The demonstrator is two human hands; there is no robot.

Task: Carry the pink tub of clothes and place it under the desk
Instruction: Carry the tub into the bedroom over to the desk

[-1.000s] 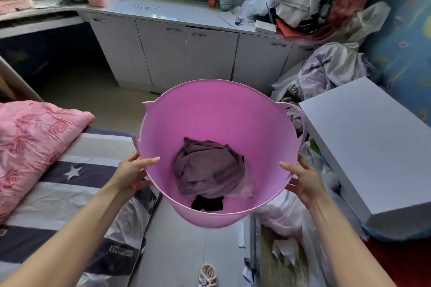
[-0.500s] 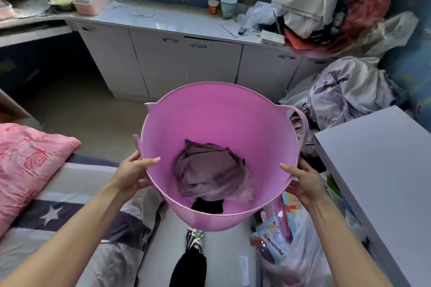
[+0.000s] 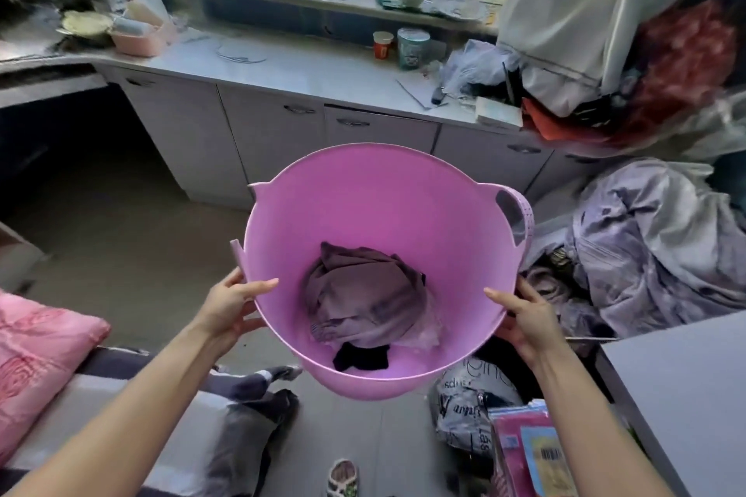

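At centre of view, above the floor: pink tub (image 3: 375,214), held in the air, tilted w/ its mouth toward the camera. Two moulded handles; the one on the right side shows an open slot.

Contents: mauve garment (image 3: 363,299), crumpled, lying low in the tub; black item (image 3: 361,357) just below it, touching; a bit of clear plastic at the garment's right edge.

Left hand (image 3: 230,307): on the tub's left rim, thumb lying over the rim to the inside, fingers (image 3: 234,278) curled on the outer wall, pinching the rim. Right hand (image 3: 524,315): mirror grip on the right rim, thumb inside, fingers behind the wall, mostly hidden.

Beyond the tub: white bench (image 3: 290,69) running under a barred window, cabinet doors below. Left end has an open dark recess (image 3: 52,133) under the top. On the bench: pink tray (image 3: 137,40), red-and-white cup (image 3: 382,44) beside a teal tub-cup (image 3: 412,46), papers, a heap of clothes and bags at the right end.

Floor, right: pile of pale lilac bedding (image 3: 654,246). Lower right: grey flat surface (image 3: 686,395), printed bag and coloured packets beside it.

Left: pink quilted pillow (image 3: 36,367) on a bed w/ striped cover. Bottom centre: a patterned slipper (image 3: 342,476) on the floor tiles.
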